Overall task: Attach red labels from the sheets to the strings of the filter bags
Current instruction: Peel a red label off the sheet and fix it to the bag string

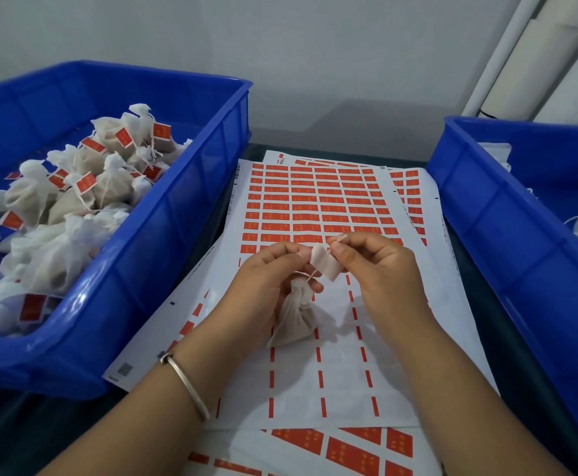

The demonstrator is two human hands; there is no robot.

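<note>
A small filter bag hangs from my left hand, which holds its gathered neck and thin string over the label sheets. Between both hands is a label, its white back toward me. My left thumb and forefinger pinch its left end, and my right hand pinches its right end. Under the hands lies the top label sheet, with rows of red labels at the far half and only red strips left on the near half.
A blue crate on the left holds several filter bags with red labels. A second blue crate on the right shows a few white bags. More label sheets lie stacked below and beside the top one. A metal bangle circles my left wrist.
</note>
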